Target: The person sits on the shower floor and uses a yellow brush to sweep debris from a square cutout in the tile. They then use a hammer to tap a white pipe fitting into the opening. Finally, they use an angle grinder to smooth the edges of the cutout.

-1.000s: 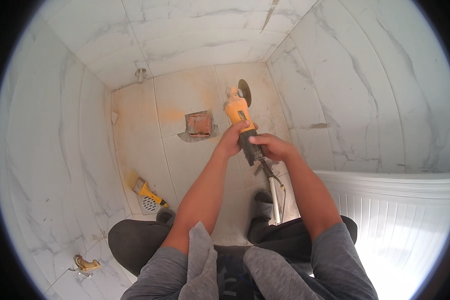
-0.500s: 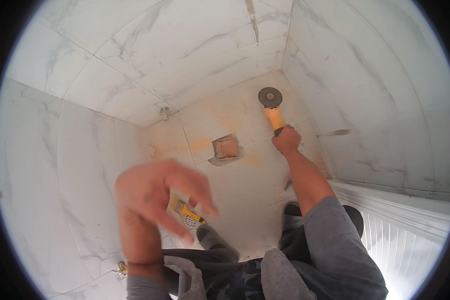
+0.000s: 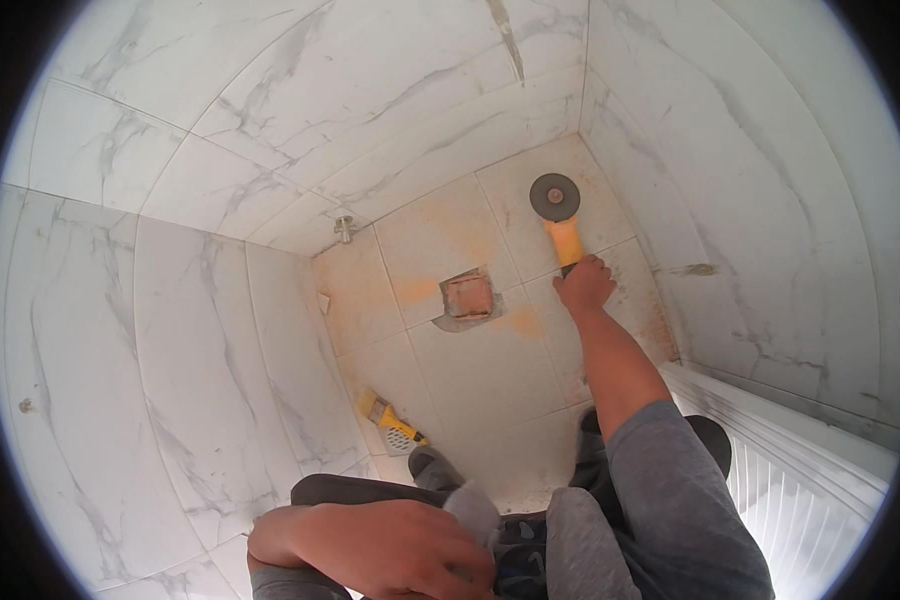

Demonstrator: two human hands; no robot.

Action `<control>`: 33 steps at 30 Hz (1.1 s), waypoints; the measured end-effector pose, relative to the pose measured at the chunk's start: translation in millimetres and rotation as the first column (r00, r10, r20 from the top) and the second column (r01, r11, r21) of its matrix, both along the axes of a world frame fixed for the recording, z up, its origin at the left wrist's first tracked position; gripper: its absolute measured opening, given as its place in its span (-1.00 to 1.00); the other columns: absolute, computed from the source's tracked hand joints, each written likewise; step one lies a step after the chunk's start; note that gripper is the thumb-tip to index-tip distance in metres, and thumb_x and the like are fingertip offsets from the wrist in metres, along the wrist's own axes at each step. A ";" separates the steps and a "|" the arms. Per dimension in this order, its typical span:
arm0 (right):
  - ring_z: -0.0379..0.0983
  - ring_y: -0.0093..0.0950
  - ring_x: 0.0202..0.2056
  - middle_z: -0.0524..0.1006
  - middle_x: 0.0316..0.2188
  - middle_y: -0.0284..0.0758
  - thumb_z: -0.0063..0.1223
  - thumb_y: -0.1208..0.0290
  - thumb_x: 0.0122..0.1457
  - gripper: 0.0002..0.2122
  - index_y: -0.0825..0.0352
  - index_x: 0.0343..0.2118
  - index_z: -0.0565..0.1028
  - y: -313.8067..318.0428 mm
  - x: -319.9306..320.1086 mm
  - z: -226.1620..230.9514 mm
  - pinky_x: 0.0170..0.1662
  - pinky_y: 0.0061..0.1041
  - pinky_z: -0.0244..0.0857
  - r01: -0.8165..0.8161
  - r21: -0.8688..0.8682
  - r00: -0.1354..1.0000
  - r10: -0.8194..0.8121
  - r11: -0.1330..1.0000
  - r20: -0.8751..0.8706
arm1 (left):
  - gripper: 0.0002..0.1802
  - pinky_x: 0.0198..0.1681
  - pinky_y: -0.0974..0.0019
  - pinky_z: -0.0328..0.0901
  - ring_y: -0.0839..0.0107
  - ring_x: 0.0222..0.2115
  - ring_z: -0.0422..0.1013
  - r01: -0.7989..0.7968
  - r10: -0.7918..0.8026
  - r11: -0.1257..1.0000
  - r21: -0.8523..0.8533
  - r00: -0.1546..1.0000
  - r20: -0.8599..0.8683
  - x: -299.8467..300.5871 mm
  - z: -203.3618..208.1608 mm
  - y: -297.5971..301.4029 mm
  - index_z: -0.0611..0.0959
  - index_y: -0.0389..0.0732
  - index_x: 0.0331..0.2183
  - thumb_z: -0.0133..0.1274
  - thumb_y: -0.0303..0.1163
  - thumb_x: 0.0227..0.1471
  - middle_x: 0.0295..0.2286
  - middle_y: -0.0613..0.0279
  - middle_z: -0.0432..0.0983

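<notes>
My right hand (image 3: 587,284) is closed round the rear end of a yellow angle grinder (image 3: 565,243). The grinder lies out over the tiled floor, and its dark cutting disc (image 3: 555,197) points toward the far corner. Low in the view, my left hand (image 3: 400,552) is above my lap, close to my grey shirt. Its fingers hang bent with a gap between them, their tips partly hidden, and nothing shows in them. Ahead of my feet, a square hole (image 3: 468,298) with a reddish bottom and rough edges is cut in the floor tiles.
A yellow-handled brush (image 3: 390,416) lies over a round drain grate (image 3: 400,441) by my left foot. A metal valve (image 3: 344,229) juts from the far wall. Orange dust (image 3: 520,322) marks the floor. White ribbed panelling (image 3: 785,500) stands at right.
My left hand has dropped from over the floor down to my lap, uncovering the brush and grate. My right hand still holds the grinder; the whole view has shifted slightly.
</notes>
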State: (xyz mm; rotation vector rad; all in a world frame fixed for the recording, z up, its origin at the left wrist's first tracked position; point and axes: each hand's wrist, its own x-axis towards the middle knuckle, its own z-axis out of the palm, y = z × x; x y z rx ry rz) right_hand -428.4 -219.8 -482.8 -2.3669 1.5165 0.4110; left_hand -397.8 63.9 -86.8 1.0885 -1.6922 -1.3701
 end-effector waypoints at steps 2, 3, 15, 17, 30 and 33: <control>0.47 -0.27 0.03 0.49 0.00 -0.21 0.36 -0.07 0.04 -0.29 0.38 0.09 0.39 -1.1 0.2 18.4 -0.03 -0.18 0.42 0.024 -0.022 0.999 -0.025 0.999 -0.040 | -0.73 -0.33 0.28 0.37 0.23 -0.39 0.53 0.048 -0.048 0.999 0.012 0.999 0.000 0.0 4.7 -2.6 0.82 -0.15 -0.18 0.30 -0.27 0.07 -0.34 0.19 0.65; 0.47 -0.28 0.04 0.49 0.01 -0.21 0.34 -0.10 0.04 -0.27 0.38 0.11 0.39 -2.6 0.6 27.6 -0.03 -0.18 0.42 0.038 -0.039 0.998 -0.040 0.999 -0.056 | -0.74 -0.35 0.30 0.36 0.25 -0.41 0.52 -0.086 0.086 0.996 0.012 0.996 0.013 1.9 7.0 -1.5 0.82 -0.16 -0.21 0.31 -0.28 0.05 -0.34 0.19 0.65; 0.63 -0.22 -0.06 0.67 -0.14 -0.17 0.25 0.12 0.09 -0.65 0.21 -0.12 0.66 -32.0 58.1 82.3 -0.02 -0.19 0.49 -0.162 -0.175 0.945 0.204 0.971 0.257 | -0.79 -0.19 0.32 0.45 0.27 -0.27 0.60 -0.762 0.700 0.645 -0.064 0.622 -0.350 -13.2 49.8 3.4 0.71 -0.30 -0.23 0.06 -0.66 0.10 -0.25 0.04 0.67; 0.61 -0.16 -0.06 0.66 -0.14 -0.13 0.28 0.16 0.08 -0.63 0.27 -0.10 0.63 -31.3 66.5 95.2 0.00 -0.16 0.48 -0.233 -0.086 0.913 0.249 0.969 0.324 | -0.79 -0.06 0.29 0.43 0.23 -0.14 0.57 -0.539 0.472 0.841 -0.049 0.774 -0.421 -34.0 49.8 -19.6 0.70 -0.24 -0.13 0.10 -0.53 0.19 -0.14 0.09 0.65; 0.61 -0.04 -0.22 0.65 -0.31 0.00 0.29 0.03 0.06 -0.58 0.40 -0.35 0.68 -7.6 95.0 84.1 -0.09 -0.14 0.46 -0.728 -0.130 0.617 0.726 0.673 0.305 | -0.86 -0.28 0.49 0.45 0.54 -0.32 0.58 -0.049 0.081 0.996 0.077 0.069 -0.994 -115.4 -8.3 -2.0 0.73 -0.35 -0.20 0.20 -0.52 0.20 -0.30 0.19 0.69; 0.61 -0.08 -0.19 0.66 -0.30 -0.03 0.32 0.09 0.04 -0.62 0.40 -0.34 0.68 1.7 89.9 72.4 -0.06 -0.20 0.46 -0.775 -0.011 0.605 0.746 0.632 0.279 | -0.86 -0.29 0.53 0.45 0.55 -0.33 0.59 0.086 0.049 0.996 0.037 -0.137 -0.989 -124.7 -18.0 1.7 0.73 -0.36 -0.20 0.21 -0.53 0.19 -0.31 0.18 0.70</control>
